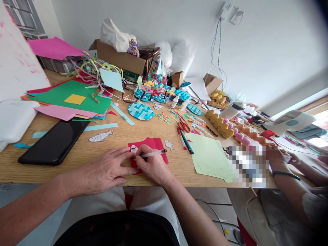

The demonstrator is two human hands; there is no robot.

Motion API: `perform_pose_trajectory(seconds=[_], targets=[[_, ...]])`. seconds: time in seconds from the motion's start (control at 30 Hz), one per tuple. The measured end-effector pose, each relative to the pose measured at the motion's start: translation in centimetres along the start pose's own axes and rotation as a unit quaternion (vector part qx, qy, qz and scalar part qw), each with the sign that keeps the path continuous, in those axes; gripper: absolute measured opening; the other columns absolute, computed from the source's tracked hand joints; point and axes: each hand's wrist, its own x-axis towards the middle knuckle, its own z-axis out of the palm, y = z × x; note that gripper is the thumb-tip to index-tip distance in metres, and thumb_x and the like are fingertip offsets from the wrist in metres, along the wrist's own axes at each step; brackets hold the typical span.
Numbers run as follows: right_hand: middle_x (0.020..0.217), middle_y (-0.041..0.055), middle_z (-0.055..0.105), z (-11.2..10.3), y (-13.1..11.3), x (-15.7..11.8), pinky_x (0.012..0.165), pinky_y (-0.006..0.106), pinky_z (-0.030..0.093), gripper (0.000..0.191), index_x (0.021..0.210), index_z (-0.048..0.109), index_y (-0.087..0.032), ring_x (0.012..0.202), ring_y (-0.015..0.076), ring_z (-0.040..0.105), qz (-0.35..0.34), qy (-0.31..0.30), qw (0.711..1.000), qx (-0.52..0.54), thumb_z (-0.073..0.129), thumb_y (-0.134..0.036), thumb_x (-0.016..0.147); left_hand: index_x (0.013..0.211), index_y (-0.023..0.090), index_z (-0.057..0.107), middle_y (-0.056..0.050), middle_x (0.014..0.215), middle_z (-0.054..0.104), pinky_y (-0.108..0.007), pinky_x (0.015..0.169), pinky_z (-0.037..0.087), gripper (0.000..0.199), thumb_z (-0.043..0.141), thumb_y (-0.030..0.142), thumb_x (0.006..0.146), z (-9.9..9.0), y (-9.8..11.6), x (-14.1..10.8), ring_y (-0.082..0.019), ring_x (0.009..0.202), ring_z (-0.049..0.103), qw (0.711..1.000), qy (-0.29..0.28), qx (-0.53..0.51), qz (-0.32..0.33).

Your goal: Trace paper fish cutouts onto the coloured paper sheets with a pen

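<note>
My right hand (154, 167) is closed on a pen (155, 153), its tip low over a piece of red paper (157, 144) at the table's front edge. Spread out flat, my left hand (105, 171) rests on the table with its fingertips on the red paper's left side. A small paper fish (133, 148) lies on the red paper, between my two hands. Just right of the red paper is another cut-out fish (169, 145). A larger drawn fish (100, 136) lies behind my left hand.
A black phone (55, 141) and coloured sheets (99, 102) lie left. Red scissors (183, 126), pens (186, 140) and light green paper (211, 157) are right. Glue bottles (174, 101) stand behind. Another person's hands (278, 157) work at far right.
</note>
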Motion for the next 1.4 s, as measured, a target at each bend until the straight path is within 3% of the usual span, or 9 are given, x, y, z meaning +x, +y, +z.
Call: perform_pose_trajectory(seconds=[0.2, 0.33, 0.7, 0.87, 0.97, 1.07, 1.23, 1.4], targets=[[0.060, -0.0046, 0.049, -1.4, 0.3, -0.4, 0.051, 0.019, 0.036, 0.007, 0.069, 0.049, -0.019, 0.055, 0.0094, 0.045, 0.016, 0.029, 0.994, 0.104, 0.046, -0.017, 0.075, 0.132, 0.041, 0.042, -0.002, 0.145, 0.030, -0.048, 0.105, 0.032, 0.053, 0.056, 0.020, 0.085, 0.2, -0.2, -0.1, -0.029, 0.132, 0.027, 1.000, 0.006, -0.003, 0.009], [0.061, -0.0039, 0.053, -2.3, 0.4, -0.6, 0.053, 0.020, 0.037, 0.008, 0.071, 0.052, -0.019, 0.055, 0.0094, 0.047, -0.003, 0.089, 0.995, 0.050, 0.047, -0.019, 0.078, 0.133, 0.042, 0.039, -0.003, 0.143, 0.031, -0.049, 0.105, 0.033, 0.053, 0.053, 0.021, 0.087, 0.3, -0.4, -0.1, -0.029, 0.132, 0.027, 1.000, 0.002, 0.000, 0.021], [0.070, -0.0014, 0.059, -1.9, 0.1, 0.6, 0.055, 0.021, 0.037, 0.007, 0.080, 0.053, -0.019, 0.058, 0.0107, 0.053, -0.052, 0.000, 0.991, -0.121, 0.047, -0.018, 0.084, 0.131, 0.038, 0.045, -0.006, 0.143, 0.034, -0.048, 0.104, 0.034, 0.048, 0.054, 0.022, 0.086, 0.4, -0.2, -0.4, -0.030, 0.132, 0.029, 0.999, 0.029, 0.014, 0.010], [0.070, -0.0006, 0.061, -2.2, 0.0, 0.6, 0.056, 0.021, 0.036, 0.006, 0.081, 0.053, -0.020, 0.060, 0.0120, 0.055, -0.061, -0.007, 0.986, -0.152, 0.048, -0.018, 0.084, 0.124, 0.032, 0.052, -0.007, 0.138, 0.041, -0.046, 0.103, 0.035, 0.042, 0.055, 0.021, 0.085, -0.7, 1.2, 0.2, -0.029, 0.128, 0.035, 0.998, 0.053, 0.017, 0.005], [0.070, -0.0001, 0.061, -2.2, -0.1, 0.7, 0.056, 0.022, 0.036, 0.006, 0.082, 0.053, -0.020, 0.059, 0.0122, 0.054, -0.060, -0.010, 0.987, -0.152, 0.047, -0.017, 0.084, 0.112, 0.021, 0.060, -0.008, 0.112, 0.059, -0.040, 0.094, 0.044, 0.029, 0.049, 0.016, 0.086, -1.1, 3.3, 0.8, -0.025, 0.105, 0.055, 0.998, 0.049, 0.008, -0.050], [0.069, 0.0000, 0.061, -2.2, 0.0, 0.7, 0.055, 0.022, 0.036, 0.007, 0.082, 0.053, -0.020, 0.058, 0.0123, 0.054, -0.059, -0.011, 0.987, -0.148, 0.047, -0.016, 0.084, 0.096, 0.016, 0.064, -0.008, 0.095, 0.064, -0.036, 0.078, 0.052, 0.028, 0.039, 0.008, 0.087, -0.4, 5.9, 1.5, -0.022, 0.083, 0.062, 0.990, 0.020, 0.023, -0.135], [0.068, 0.0000, 0.061, -2.3, 0.0, 0.9, 0.054, 0.022, 0.037, 0.007, 0.081, 0.052, -0.019, 0.058, 0.0118, 0.054, -0.049, -0.021, 0.989, -0.135, 0.047, -0.016, 0.084, 0.105, 0.017, 0.060, -0.010, 0.108, 0.062, -0.037, 0.068, 0.055, 0.033, 0.035, 0.007, 0.086, 0.6, 8.4, 3.0, -0.023, 0.082, 0.064, 0.971, 0.005, 0.008, -0.238], [0.068, 0.0001, 0.062, -2.6, -0.2, 1.2, 0.054, 0.021, 0.036, 0.008, 0.081, 0.053, -0.019, 0.058, 0.0119, 0.055, -0.046, -0.036, 0.989, -0.135, 0.047, -0.016, 0.083, 0.114, 0.014, 0.056, -0.014, 0.117, 0.059, -0.038, 0.068, 0.055, 0.034, 0.041, 0.011, 0.084, 0.7, 8.1, 4.2, -0.026, 0.085, 0.065, 0.959, -0.011, 0.019, -0.281]])
